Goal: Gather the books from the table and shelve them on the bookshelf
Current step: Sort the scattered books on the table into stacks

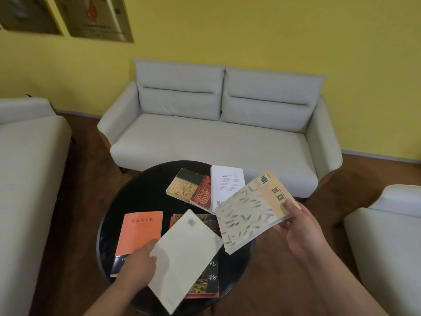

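Both hands are loaded: your left hand (139,263) grips a plain cream paperback (184,254) by its near-left edge, held tilted over the round black tabletop (145,195), beside an orange paperback (139,233) and above a dark-covered book (209,278) lying there. At the tabletop's far side rest a yellow-and-red patterned book (189,188) and a white book (226,183). Over its right edge, your right hand (293,226) pinches a pale fish-patterned book (248,210), likely gathering before shelving.
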Motion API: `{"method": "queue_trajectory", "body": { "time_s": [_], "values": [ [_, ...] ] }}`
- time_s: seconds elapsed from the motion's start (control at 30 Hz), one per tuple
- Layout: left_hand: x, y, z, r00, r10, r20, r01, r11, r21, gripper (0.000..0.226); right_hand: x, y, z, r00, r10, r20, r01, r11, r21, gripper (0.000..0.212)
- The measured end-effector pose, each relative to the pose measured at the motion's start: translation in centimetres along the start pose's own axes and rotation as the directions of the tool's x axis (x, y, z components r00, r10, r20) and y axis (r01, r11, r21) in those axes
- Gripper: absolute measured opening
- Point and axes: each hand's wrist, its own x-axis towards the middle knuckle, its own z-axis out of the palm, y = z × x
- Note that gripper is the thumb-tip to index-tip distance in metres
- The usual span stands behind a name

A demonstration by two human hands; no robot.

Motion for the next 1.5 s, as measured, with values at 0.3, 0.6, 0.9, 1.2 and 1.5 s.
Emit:
{"method": "queue_trajectory", "body": {
  "time_s": [0.3,0.6,0.9,1.2,1.5],
  "values": [
    [1.2,3.4,2.2,0.967,0.073,-0.243,0.039,0.903,0.427,0.066,0.9,0.7,0.4,0.998,0.06,0.008,-0.061,0.993,0.103,0.036],
    [1.1,3.2,3.5,0.947,0.227,0.228,-0.319,0.743,0.589,0.084,0.0,-0.5,1.2,0.998,0.043,0.041,-0.043,0.999,-0.007,0.028],
    [-0.3,3.5,6.0,0.989,0.071,0.132,-0.13,0.846,0.516,0.098,-0.8,-0.8,1.1,0.967,0.062,0.247,-0.029,0.991,-0.132,0.028],
    [1.7,2.6,1.6,0.951,0.303,0.055,-0.307,0.917,0.254,0.056,-1.4,1.5,2.2,0.882,-0.044,0.469,0.048,0.999,0.004,0.029],
    [-0.5,5.7,0.5,0.98,0.008,0.197,0.114,0.791,-0.602,0.021,-3.4,9.2,3.8,0.863,0.031,0.504,0.328,0.725,-0.606,0.046]
  ]
}}
